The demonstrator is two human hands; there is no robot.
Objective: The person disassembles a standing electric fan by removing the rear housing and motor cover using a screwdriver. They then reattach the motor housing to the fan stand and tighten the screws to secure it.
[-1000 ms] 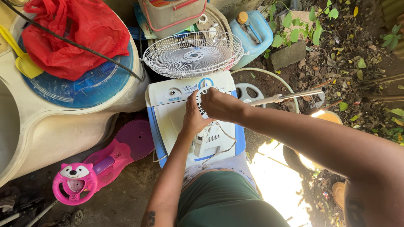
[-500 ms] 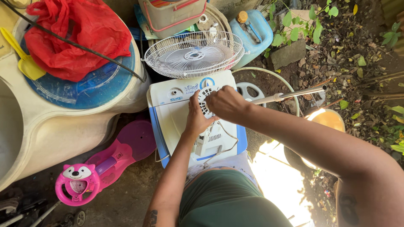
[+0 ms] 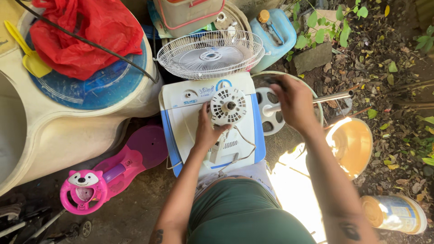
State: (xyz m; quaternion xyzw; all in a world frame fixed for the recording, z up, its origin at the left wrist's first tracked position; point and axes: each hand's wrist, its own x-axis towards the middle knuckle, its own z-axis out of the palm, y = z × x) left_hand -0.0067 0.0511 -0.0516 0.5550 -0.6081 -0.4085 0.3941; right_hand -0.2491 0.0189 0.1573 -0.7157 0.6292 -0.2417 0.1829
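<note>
At the far left a yellow plastic scoop lies on a cream tub, beside a red plastic bag heaped on a blue round lid. Lower down, a pink ride-on toy rests on the ground. In the middle stands a white and blue washing machine, and on its top lies a white fan motor housing, its round vented face turned up. The left hand closes around the housing's lower left side, fingers curled on it. Behind the machine's far edge sits a white wire fan guard. To the right, the right hand hovers off the machine's right edge, fingers bent around a small dark object I cannot make out, above a metal pole. Farther right sits an orange bowl-shaped basin.
</note>
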